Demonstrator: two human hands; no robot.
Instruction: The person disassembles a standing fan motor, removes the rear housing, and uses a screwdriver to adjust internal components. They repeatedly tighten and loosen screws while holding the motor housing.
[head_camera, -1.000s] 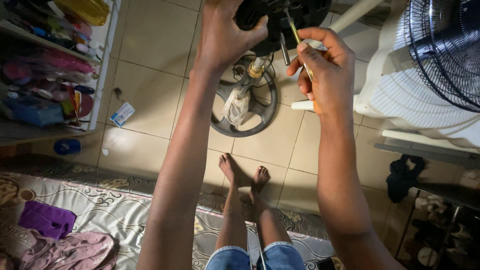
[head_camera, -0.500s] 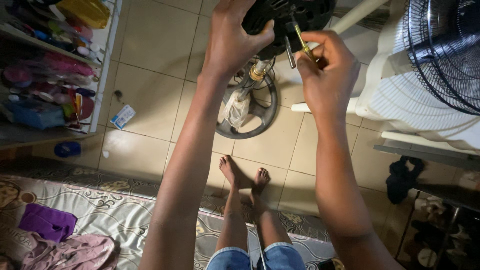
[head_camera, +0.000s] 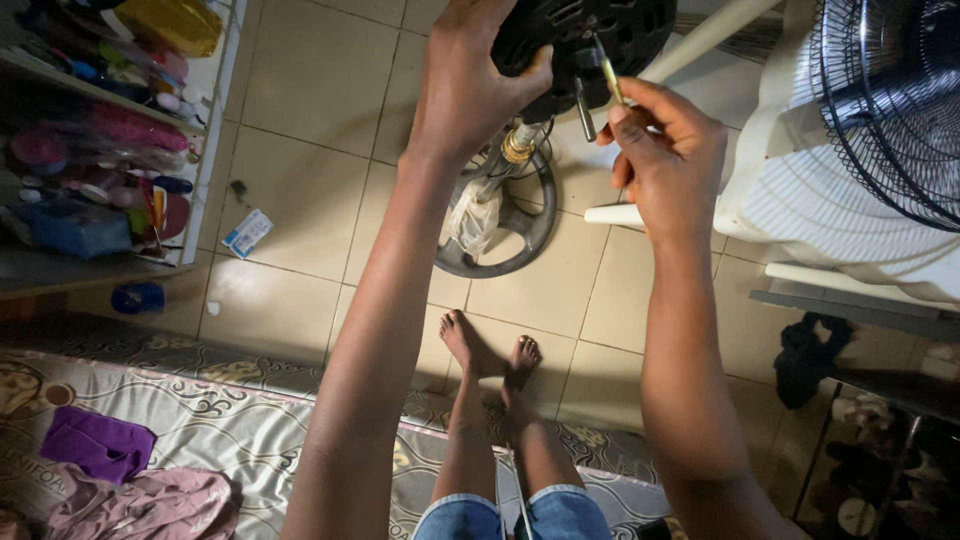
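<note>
Top centre of frame: black ribbed plastic fan motor housing (head_camera: 590, 40), gripped from the left by the left hand (head_camera: 470, 90). Right hand (head_camera: 665, 160) pinches a slim yellow-handled screwdriver (head_camera: 606, 68), tip at the housing; screw work appears in hand, calling for steady alignment. Round dark fan base (head_camera: 500, 215) on the tiled floor below. Upper left, a shelf (head_camera: 100, 265) holds assorted coloured containers, contents unclear.
</note>
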